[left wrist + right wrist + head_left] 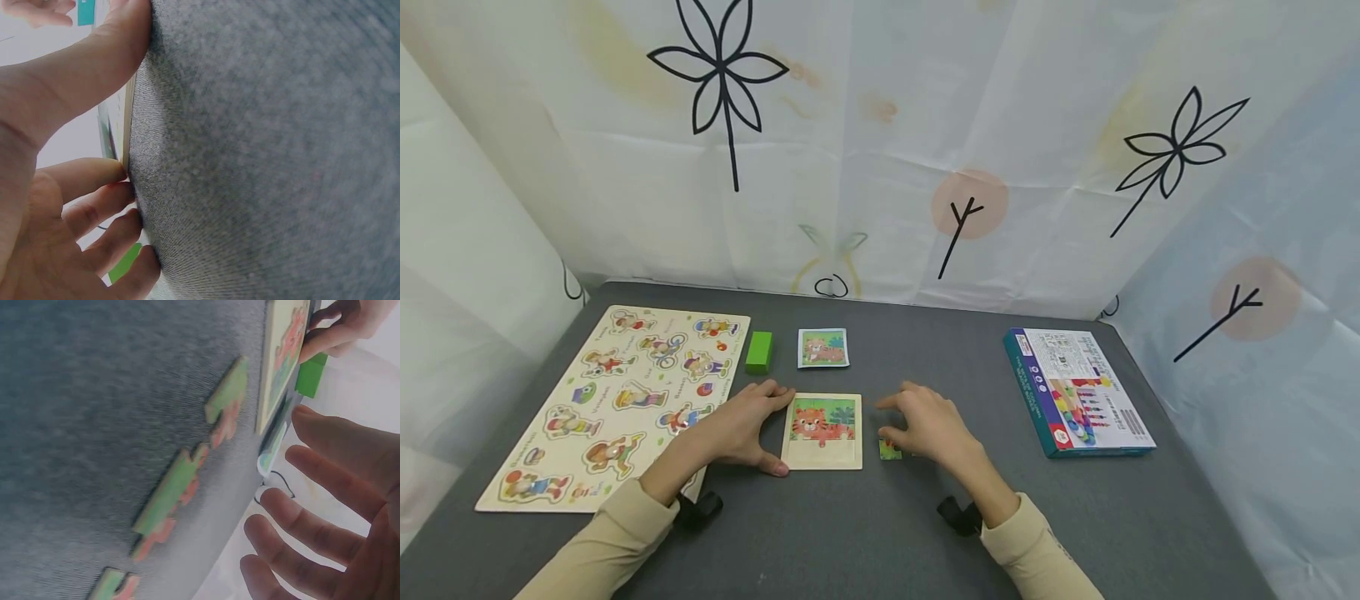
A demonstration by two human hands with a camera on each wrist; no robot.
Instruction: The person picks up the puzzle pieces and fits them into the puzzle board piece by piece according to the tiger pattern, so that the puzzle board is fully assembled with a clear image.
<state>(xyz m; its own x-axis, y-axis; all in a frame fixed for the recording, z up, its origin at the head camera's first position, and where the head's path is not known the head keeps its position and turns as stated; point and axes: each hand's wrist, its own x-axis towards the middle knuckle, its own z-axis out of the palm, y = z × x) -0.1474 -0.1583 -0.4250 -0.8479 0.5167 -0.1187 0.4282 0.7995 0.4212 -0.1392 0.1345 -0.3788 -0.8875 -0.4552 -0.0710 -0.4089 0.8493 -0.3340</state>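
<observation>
A square wooden jigsaw tray lies flat, its upper part filled with tiger-picture pieces and its lower strip bare wood. My left hand rests at its left side, thumb by the near corner and index finger by the far corner. In the left wrist view, the thumb and fingertips touch along the tray's edge. To the right, my right hand hovers with spread fingers, holding nothing. A loose green puzzle piece shows beneath it. Several loose pieces lie in a row in the right wrist view.
A large figure-puzzle board covers the left side of the table, partly under my left forearm. Behind the tray lie a green block and a small picture card. A boxed set lies at the right. Printed curtains surround the table.
</observation>
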